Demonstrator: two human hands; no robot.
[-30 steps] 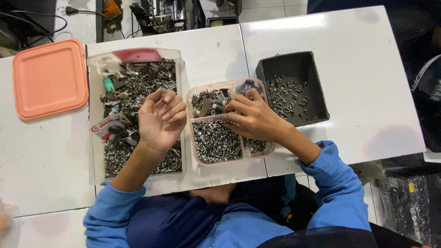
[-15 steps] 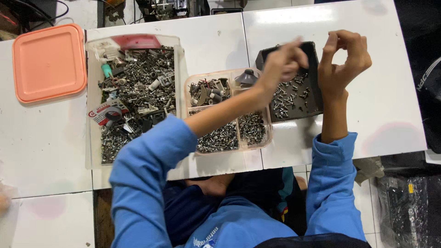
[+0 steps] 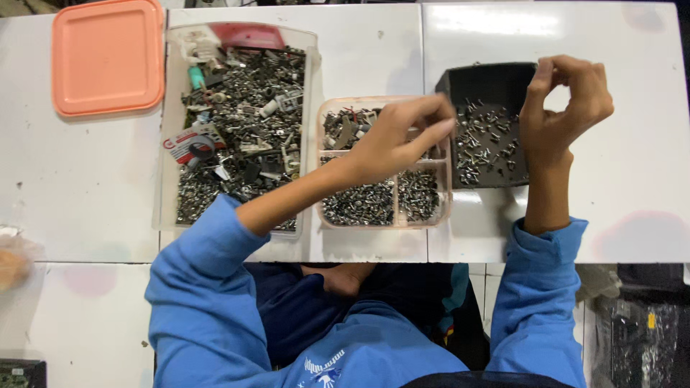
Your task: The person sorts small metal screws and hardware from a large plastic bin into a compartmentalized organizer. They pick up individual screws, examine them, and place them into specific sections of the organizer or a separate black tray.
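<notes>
Both my hands are up over the screw trays, fingers pinched.

My left hand (image 3: 402,136) hovers above the divided tray (image 3: 382,220), fingertips (image 3: 444,128) drawn together at its right edge, next to the black bin (image 3: 489,82); if something small is caught between them, I cannot tell. My right hand (image 3: 564,100) is raised at the bin's right side, thumb and forefinger closed into a ring (whatever they nip is too small to see). Loose screws (image 3: 483,144) lie in the bin. The big clear tray (image 3: 309,86) of mixed hardware sits to the left, the orange lid (image 3: 108,57) beyond it, all on the white table (image 3: 72,187).
</notes>
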